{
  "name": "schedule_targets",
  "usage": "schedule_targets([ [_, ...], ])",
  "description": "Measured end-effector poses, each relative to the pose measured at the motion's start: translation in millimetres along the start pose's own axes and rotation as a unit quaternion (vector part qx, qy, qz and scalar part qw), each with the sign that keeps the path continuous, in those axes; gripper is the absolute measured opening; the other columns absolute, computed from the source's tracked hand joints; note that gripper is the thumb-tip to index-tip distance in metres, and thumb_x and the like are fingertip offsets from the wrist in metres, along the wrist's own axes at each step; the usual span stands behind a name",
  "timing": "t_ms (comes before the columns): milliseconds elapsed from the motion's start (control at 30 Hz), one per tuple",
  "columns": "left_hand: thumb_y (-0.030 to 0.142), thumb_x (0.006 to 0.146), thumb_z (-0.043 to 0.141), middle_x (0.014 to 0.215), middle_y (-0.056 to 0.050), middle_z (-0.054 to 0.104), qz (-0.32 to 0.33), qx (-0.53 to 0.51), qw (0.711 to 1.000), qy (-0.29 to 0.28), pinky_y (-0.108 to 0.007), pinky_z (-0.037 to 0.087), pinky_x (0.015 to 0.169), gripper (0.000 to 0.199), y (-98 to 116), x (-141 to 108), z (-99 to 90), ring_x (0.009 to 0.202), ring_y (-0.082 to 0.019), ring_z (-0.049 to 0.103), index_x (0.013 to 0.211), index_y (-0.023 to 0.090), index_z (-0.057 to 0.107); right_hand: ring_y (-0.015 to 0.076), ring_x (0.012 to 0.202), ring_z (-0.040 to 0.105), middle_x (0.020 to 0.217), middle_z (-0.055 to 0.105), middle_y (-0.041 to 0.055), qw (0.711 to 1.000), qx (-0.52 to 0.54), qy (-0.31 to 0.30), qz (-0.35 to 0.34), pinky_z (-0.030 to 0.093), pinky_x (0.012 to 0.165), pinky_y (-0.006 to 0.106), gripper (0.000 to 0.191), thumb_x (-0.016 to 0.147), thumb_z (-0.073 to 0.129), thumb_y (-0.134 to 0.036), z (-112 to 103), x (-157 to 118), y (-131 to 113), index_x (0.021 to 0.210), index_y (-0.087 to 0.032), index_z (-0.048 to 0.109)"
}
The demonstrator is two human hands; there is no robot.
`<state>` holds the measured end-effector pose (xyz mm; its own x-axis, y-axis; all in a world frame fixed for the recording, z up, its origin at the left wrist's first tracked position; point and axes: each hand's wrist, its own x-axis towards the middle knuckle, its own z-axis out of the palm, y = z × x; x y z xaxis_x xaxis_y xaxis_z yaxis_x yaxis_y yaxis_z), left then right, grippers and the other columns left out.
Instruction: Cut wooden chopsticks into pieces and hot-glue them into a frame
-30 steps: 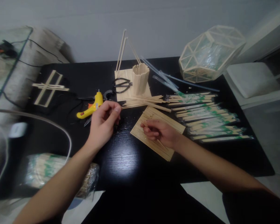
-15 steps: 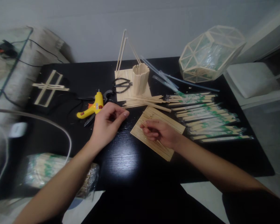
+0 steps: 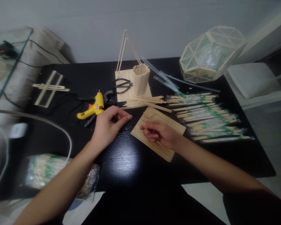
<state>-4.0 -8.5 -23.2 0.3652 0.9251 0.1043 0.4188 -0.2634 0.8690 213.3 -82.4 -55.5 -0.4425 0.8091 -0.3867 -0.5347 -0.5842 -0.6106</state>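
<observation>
My left hand (image 3: pixel 109 125) hovers over the black table, beside the yellow glue gun (image 3: pixel 93 107). Its thumb and fingertips are pressed together; anything between them is too small to make out. Over a flat square panel of wooden sticks (image 3: pixel 142 136), my right hand (image 3: pixel 160 134) is closed in a pinch, and I cannot make out what it grips. Behind the hands lies a pile of loose wooden sticks (image 3: pixel 152 101). A round holder of upright sticks (image 3: pixel 140 80) stands on a second stick panel (image 3: pixel 121 97), with the black handles of scissors or snips (image 3: pixel 121 86) next to it.
Chopsticks in green-printed plastic wrappers (image 3: pixel 206 117) lie at right. A faceted stick-framed shape (image 3: pixel 212 56) stands at back right. At left are crossed sticks (image 3: pixel 49 87), a white cable (image 3: pixel 61 128) and a bag of wrapped sticks (image 3: pixel 43 170).
My left hand has shifted slightly to the right and down, a little closer to the panel. My right hand has barely moved.
</observation>
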Motion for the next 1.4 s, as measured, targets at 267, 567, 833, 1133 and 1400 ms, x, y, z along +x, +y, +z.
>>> schedule_targets([
  [267, 0.032, 0.096, 0.071, 0.084, -0.001, 0.065, 0.048, -0.004, 0.996, -0.081, -0.027, 0.047, 0.065, 0.013, 0.0, -1.9, -1.0, 0.074, -0.014, 0.06, 0.102, 0.021, 0.073, 0.0026, 0.048, 0.027, 0.068, 0.058, -0.0032, 1.0, 0.009, -0.008, 0.0, 0.017, 0.044, 0.02, 0.029, 0.085, 0.083, -0.039, -0.3, 0.9, 1.2, 0.091, -0.011, 0.078],
  [567, 0.037, 0.101, 0.065, 0.088, -0.003, 0.069, 0.069, -0.006, 0.982, -0.176, -0.029, 0.049, 0.07, 0.019, 4.0, -4.9, 1.4, 0.079, -0.016, 0.064, 0.098, 0.019, 0.072, 0.0025, 0.048, 0.033, 0.068, 0.062, -0.0019, 1.0, -0.015, -0.004, -0.007, 0.018, 0.045, 0.02, 0.025, 0.086, 0.083, -0.036, 7.1, -0.1, 2.8, 0.085, -0.013, 0.077],
  [833, 0.038, 0.102, 0.065, 0.086, -0.003, 0.069, 0.065, -0.002, 0.98, -0.187, -0.028, 0.05, 0.069, 0.021, 5.0, -3.9, 1.4, 0.077, -0.016, 0.063, 0.096, 0.018, 0.071, 0.0024, 0.047, 0.035, 0.069, 0.064, -0.0011, 1.0, -0.016, -0.011, -0.01, 0.02, 0.045, 0.02, 0.026, 0.086, 0.083, -0.037, 6.4, 1.3, 5.2, 0.086, -0.012, 0.078],
  [1133, 0.035, 0.102, 0.064, 0.085, -0.002, 0.068, 0.074, 0.011, 0.98, -0.185, -0.028, 0.049, 0.068, 0.02, 4.4, -5.3, 0.4, 0.076, -0.015, 0.063, 0.096, 0.018, 0.071, 0.0032, 0.048, 0.033, 0.07, 0.063, -0.0013, 0.999, -0.027, -0.017, -0.01, 0.021, 0.044, 0.021, 0.024, 0.089, 0.08, -0.037, 4.6, 1.7, 5.9, 0.088, -0.013, 0.077],
  [1400, 0.033, 0.103, 0.064, 0.085, -0.002, 0.069, 0.089, 0.014, 0.979, -0.183, -0.027, 0.048, 0.066, 0.019, 5.8, -4.2, 0.3, 0.076, -0.014, 0.063, 0.094, 0.018, 0.071, 0.0031, 0.048, 0.034, 0.07, 0.063, -0.0014, 0.999, -0.021, -0.022, -0.012, 0.019, 0.044, 0.021, 0.023, 0.089, 0.08, -0.036, 5.1, 1.1, 5.9, 0.088, -0.013, 0.078],
])
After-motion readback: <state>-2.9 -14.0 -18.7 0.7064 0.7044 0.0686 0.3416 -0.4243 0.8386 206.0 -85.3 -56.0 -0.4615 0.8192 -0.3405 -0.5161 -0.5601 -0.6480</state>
